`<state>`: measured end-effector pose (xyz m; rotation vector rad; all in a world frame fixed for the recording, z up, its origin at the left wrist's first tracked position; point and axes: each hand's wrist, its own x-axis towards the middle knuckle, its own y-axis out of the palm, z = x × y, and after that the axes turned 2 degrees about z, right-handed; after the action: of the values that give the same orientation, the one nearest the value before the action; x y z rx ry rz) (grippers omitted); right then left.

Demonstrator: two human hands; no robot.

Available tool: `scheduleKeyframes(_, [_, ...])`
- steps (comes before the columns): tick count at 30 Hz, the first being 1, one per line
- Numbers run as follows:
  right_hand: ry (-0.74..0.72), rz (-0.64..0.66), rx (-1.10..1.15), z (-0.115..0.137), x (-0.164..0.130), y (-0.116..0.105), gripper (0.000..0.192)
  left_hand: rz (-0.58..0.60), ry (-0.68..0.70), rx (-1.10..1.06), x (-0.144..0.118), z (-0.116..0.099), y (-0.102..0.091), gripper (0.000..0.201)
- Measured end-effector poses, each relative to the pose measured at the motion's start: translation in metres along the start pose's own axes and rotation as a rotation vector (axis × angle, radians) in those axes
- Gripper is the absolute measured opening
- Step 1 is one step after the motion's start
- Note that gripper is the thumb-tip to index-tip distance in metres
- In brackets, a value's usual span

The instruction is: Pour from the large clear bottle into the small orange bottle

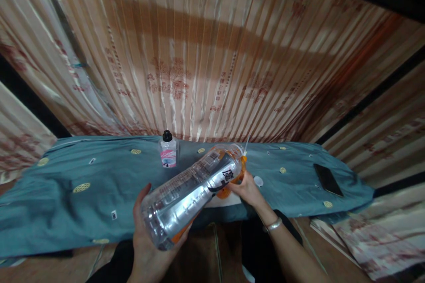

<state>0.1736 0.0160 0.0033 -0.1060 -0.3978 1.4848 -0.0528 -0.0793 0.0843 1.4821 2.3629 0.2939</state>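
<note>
My left hand (146, 241) grips the base of a large clear plastic bottle (189, 190), which lies tilted with its neck pointing away to the right. At the neck end, my right hand (247, 190) holds an orange piece (229, 185) with a thin white straw or tube (246, 145) sticking up from it. A silver bracelet (274, 225) circles my right wrist. A small white cap (258, 181) lies on the cloth just right of my right hand.
A teal cloth (83, 199) with yellow round motifs covers the low surface. A small clear bottle with a black cap and pink label (168, 149) stands at its back. A dark phone (328, 179) lies at the right. Pleated patterned curtains (206, 53) hang behind.
</note>
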Motion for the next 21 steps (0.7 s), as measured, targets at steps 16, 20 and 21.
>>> scheduleKeyframes(16, [0.003,0.013,0.018,-0.003,0.001,0.000,0.061,0.048,0.510,0.550,0.025,0.027,-0.036,0.092])
scheduleKeyframes(20, [-0.002,0.021,0.031,-0.004,0.000,0.000,0.061,0.061,0.421,0.428,0.020,0.026,-0.028,0.091])
scheduleKeyframes(21, [-0.005,0.015,0.028,-0.003,0.000,0.000,0.061,0.063,0.403,0.390,0.018,0.025,-0.025,0.089])
